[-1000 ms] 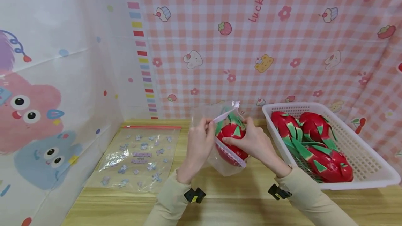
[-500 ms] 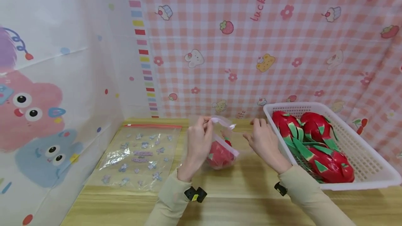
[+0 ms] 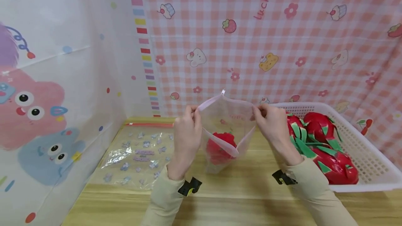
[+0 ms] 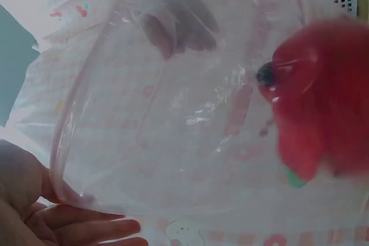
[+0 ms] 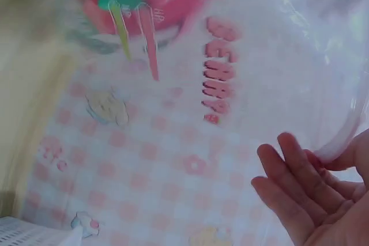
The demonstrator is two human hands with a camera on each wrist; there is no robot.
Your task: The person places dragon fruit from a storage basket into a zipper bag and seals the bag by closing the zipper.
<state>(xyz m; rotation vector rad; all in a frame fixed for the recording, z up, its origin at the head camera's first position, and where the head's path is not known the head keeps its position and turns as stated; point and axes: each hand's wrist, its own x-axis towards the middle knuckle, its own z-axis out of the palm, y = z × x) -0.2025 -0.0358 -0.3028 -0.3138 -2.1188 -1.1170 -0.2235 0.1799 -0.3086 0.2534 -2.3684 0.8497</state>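
Pinching the bag's (image 3: 227,128) top corners, left hand (image 3: 185,132) and right hand (image 3: 271,126) are raised side by side above the table (image 3: 238,198), forearms angled up. Bag hangs upright between them, mouth up and spread wide left to right, long axis vertical. Dragon fruit (image 3: 220,147) sits low inside, near the table. Basket (image 3: 367,156) of fruit stands right; flat bag (image 3: 139,154) lies left.

A makeshift play or filming corner, probably at home.

Cartoon sheets are hanging as walls: pink gingham cloth (image 3: 282,44) with cupcakes and strawberries, a monster print (image 3: 47,79) at left. A wooden table (image 3: 235,198) is carrying a white basket (image 3: 370,163) of toy dragon fruit (image 3: 317,138).
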